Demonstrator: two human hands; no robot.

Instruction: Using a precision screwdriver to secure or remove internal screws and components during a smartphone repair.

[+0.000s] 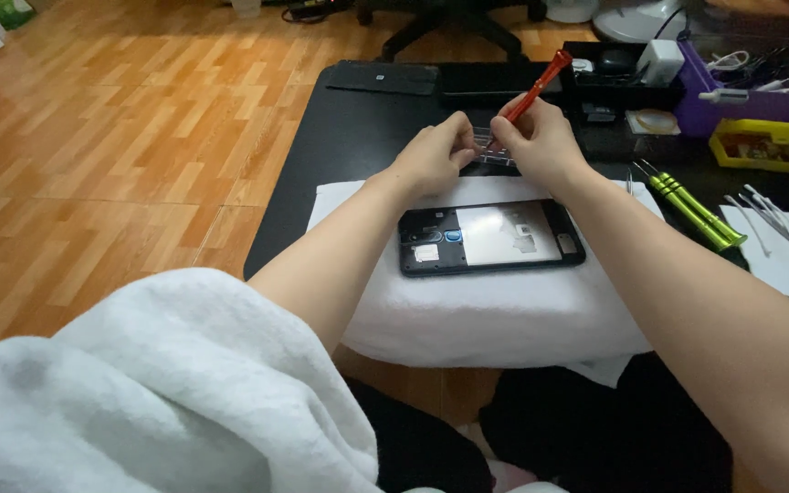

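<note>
Nearest the camera, a white blanket (139,402) covers the person's lap at lower left. Beyond it, a folded white towel (495,315) hangs over the near edge of the low black surface (340,137). On the towel lies 1 opened smartphone (492,237), long side left to right, back cover off: a black frame, a pale silver-white plate in the middle, and dark camera parts with a small blue ring toward its left end.

Both bare forearms reach over the phone to the far edge of the towel. There the left hand (431,157) is curled, its fingertips pinched on a small clear plastic piece (495,146) that rests on the surface just beyond the towel. The right hand (541,141) is closed around 1 red-handled screwdriver (531,91), held tilted with the handle pointing up and to the far right and the tip down at the clear piece, between the 2 hands.

To the right, 2 green-handled screwdrivers (691,210) lie side by side on the surface, and a sheet of white paper (783,256) beside them carries a few thin pale tools, too small to count. Farther right sit 1 yellow tray (764,141) and 1 purple tray (751,96). A black flat panel (381,78) lies at the far left edge, with wooden floor (120,137) beyond.
</note>
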